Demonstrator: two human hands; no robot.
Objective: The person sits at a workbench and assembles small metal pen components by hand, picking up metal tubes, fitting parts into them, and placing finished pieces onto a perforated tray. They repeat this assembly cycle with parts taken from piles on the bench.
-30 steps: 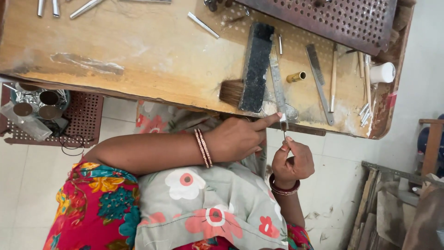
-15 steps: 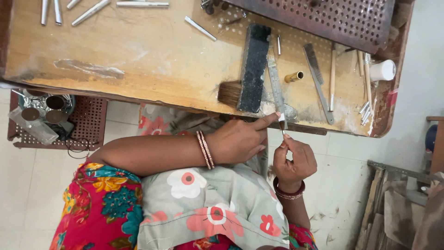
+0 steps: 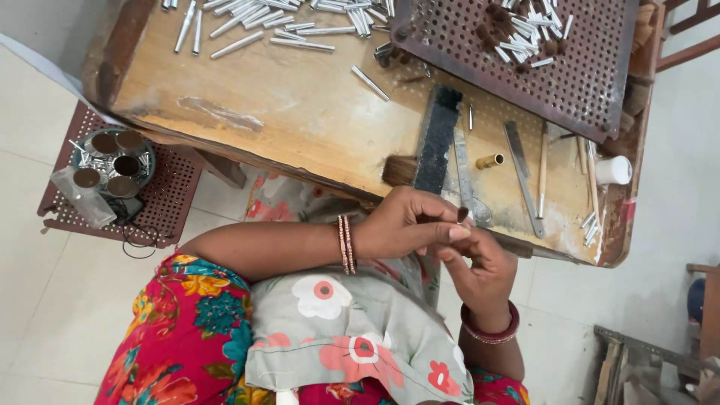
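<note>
My left hand (image 3: 409, 225), with thin bangles at the wrist, hovers just in front of the wooden table's near edge (image 3: 300, 161). Its thumb and fingers pinch a small dark brown stick (image 3: 462, 215). My right hand (image 3: 480, 274), with a red bangle, comes up from below. Its curled fingers press against my left fingertips. Whether they also grip something is hidden. Both hands are over my lap, which is covered by a grey floral cloth (image 3: 352, 337).
On the table lie a black block with a brush (image 3: 435, 142), a flat metal file (image 3: 523, 176), a small brass cylinder (image 3: 490, 160), several metal tubes (image 3: 285, 26) and a white cup (image 3: 613, 170). A perforated metal tray (image 3: 592, 75) holds sticks. A tin of tubes (image 3: 112, 157) stands on a red stool at the left.
My left hand has closed from a pointing finger to a pinch. The right hand has turned up against it. The thin pale piece seen between the hands is out of sight. The camera moved closer.
</note>
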